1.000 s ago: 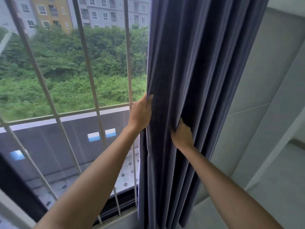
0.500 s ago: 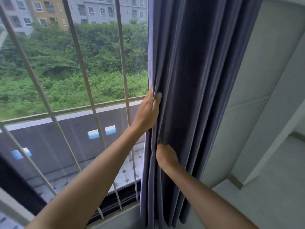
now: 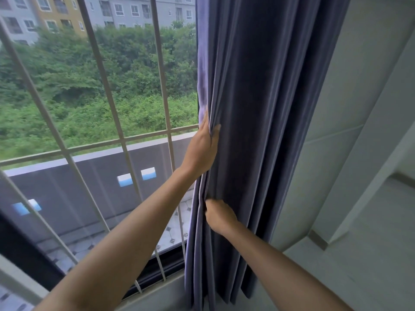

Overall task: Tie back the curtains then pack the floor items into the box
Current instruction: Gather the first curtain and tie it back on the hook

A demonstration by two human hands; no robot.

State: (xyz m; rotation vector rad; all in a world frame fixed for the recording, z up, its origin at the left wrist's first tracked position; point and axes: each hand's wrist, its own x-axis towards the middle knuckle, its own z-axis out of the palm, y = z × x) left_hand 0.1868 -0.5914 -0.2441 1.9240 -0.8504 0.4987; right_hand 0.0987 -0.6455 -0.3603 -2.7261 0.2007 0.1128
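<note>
Head view: soft, pleated purple curtain (image 3: 258,131); our left hand (image 3: 202,149) pinches its edge, right hand (image 3: 219,216) fists folds below.

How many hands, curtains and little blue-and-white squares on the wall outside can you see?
Hands: 2, left hand and right hand
Curtains: 1, purple curtain
Blue-and-white squares: 3
Total: 6

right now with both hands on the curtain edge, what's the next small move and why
Probably sweep the right hand rightward across the folds to gather them toward the wall. The left hand already pinches the curtain at its window-side edge, while the right grips a fold just below, so most of the cloth hangs loose and spread. No tie-back shows, so bunching seems to come first.
</note>
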